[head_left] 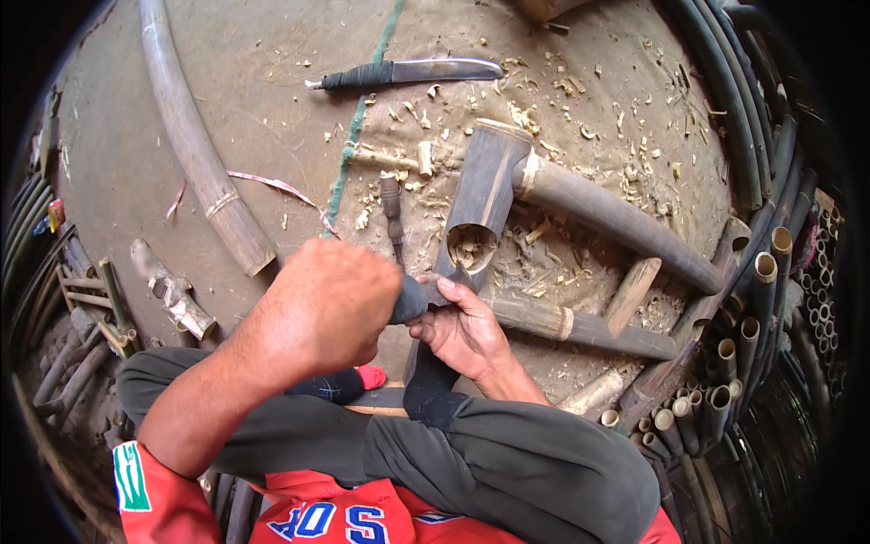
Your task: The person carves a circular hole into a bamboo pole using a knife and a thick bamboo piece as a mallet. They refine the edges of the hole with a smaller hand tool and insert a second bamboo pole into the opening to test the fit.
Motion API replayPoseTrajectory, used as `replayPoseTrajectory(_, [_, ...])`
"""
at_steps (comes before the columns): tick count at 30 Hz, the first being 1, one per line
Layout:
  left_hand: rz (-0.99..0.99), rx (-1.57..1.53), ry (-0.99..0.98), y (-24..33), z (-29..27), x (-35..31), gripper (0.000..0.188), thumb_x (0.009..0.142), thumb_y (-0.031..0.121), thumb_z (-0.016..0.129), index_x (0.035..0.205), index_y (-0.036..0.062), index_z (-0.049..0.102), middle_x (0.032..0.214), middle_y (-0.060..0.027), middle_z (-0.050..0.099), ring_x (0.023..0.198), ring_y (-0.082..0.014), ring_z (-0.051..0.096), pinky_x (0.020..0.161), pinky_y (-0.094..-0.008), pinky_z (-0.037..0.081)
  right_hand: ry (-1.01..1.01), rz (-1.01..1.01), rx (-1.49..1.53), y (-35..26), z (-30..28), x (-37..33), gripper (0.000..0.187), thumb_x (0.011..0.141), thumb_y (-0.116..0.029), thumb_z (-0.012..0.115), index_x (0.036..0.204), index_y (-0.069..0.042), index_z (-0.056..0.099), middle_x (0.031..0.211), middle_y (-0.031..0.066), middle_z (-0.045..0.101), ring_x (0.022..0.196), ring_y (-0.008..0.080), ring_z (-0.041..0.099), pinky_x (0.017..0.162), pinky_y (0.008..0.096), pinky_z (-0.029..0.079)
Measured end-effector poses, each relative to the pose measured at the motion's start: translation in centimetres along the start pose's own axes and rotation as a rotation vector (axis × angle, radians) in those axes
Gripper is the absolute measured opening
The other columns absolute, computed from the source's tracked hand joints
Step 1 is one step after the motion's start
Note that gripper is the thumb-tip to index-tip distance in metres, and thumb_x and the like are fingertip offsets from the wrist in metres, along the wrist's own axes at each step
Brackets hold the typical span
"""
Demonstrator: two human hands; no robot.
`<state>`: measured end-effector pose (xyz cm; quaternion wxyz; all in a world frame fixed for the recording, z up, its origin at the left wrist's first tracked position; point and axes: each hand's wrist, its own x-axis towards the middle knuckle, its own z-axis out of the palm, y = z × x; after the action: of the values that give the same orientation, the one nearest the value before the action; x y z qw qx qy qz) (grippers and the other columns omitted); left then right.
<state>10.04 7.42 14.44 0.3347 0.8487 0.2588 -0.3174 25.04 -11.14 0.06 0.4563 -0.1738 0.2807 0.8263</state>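
My left hand [331, 299] is closed in a fist round the dark wrapped handle [410, 302] of a knife. Its blade [444, 292] points right, over a thick dark bamboo tube [485, 181]. My right hand [467, 335] is closed at the blade, thumb pressed against it and the other fingers curled underneath. Just beyond the blade, an oval hole [472, 245] in the tube's side shows shavings inside. The tube runs toward me between my legs, its near part by a dark-covered foot or ankle [430, 405]. How the edge meets the tube is partly hidden.
A large knife [421, 72] lies beyond, and a turned wooden tool [392, 213] left of the tube. Bamboo branches [616, 213] spread right among shavings. A long bamboo pole [195, 136] lies left, near a wrapped piece [172, 290]. Cut bamboo tubes [720, 403] stack at right.
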Motion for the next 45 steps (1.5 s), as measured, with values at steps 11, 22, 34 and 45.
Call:
replayPoseTrajectory(11, [-0.443, -0.860, -0.032, 8.5, 13.0, 1.0, 0.054, 0.084, 0.026, 0.077, 0.112, -0.0150, 0.057, 0.094, -0.0371, 0.071, 0.093, -0.0545, 0.073, 0.085, -0.0581, 0.060, 0.498, 0.099, -0.802, -5.9, -0.3, -2.5, 0.035, 0.100, -0.023, 0.059, 0.096, 0.009, 0.071, 0.079, 0.0182, 0.073, 0.050, 0.0273, 0.070, 0.045, 0.0328, 0.061])
replayPoseTrajectory(22, [-0.433, -1.195, 0.247, 7.0, 19.5, -0.9, 0.056, 0.078, 0.027, 0.088, 0.121, -0.0022, 0.066, 0.099, -0.0237, 0.076, 0.092, -0.0359, 0.076, 0.086, -0.0453, 0.058, 0.578, -0.050, -1.159, -2.2, 3.4, -1.7, 0.036, 0.100, -0.027, 0.057, 0.086, 0.005, 0.068, 0.071, 0.0101, 0.066, 0.051, 0.0156, 0.062, 0.047, 0.0299, 0.050])
replayPoseTrajectory(34, [-0.408, -0.069, 0.395, 3.2, 0.5, 1.5, 0.026, 0.064, 0.013, 0.080, 0.083, -0.0027, 0.072, 0.073, -0.0248, 0.070, 0.077, -0.0430, 0.074, 0.073, -0.0512, 0.057, 0.065, -0.329, -0.199, -2.5, 3.1, 1.7, 0.029, 0.111, -0.026, 0.054, 0.121, 0.000, 0.061, 0.112, 0.0181, 0.072, 0.093, 0.0295, 0.076, 0.076, 0.0457, 0.067])
replayPoseTrajectory(45, [-0.090, 0.355, 0.565, 7.0, 5.2, 2.8, 0.013, 0.080, 0.014, 0.073, 0.079, 0.0036, 0.066, 0.070, -0.0090, 0.066, 0.071, -0.0283, 0.074, 0.063, -0.0430, 0.060, -0.077, -0.283, 0.000, 0.0, 1.4, 0.1, 0.033, 0.114, -0.034, 0.048, 0.131, -0.008, 0.059, 0.135, 0.0111, 0.066, 0.131, 0.0231, 0.060, 0.119, 0.0441, 0.041])
